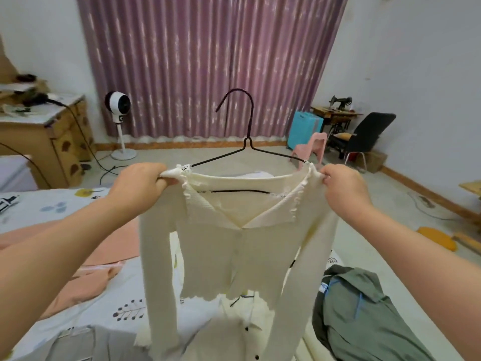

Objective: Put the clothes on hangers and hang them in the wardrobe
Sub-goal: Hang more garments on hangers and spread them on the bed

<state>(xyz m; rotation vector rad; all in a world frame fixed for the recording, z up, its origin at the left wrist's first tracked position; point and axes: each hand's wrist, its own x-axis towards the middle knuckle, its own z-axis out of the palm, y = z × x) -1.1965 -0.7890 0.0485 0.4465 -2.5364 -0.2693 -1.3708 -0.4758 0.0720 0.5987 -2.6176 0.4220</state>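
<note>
Cream ribbed cardigan (242, 246) on black wire hanger (247, 142); left hand (140, 182) and right hand (343, 185) each pinch a shoulder.

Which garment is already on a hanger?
The cream ribbed cardigan, held up at its shoulders by both hands on the black wire hanger. The peach, grey-green and white buttoned garments lie on the bed.

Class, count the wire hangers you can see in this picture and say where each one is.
2, maybe more hidden. One black hanger sits inside the cream top held up by both hands. A second hanger peeks out under that top's hem, on the bed.
</note>
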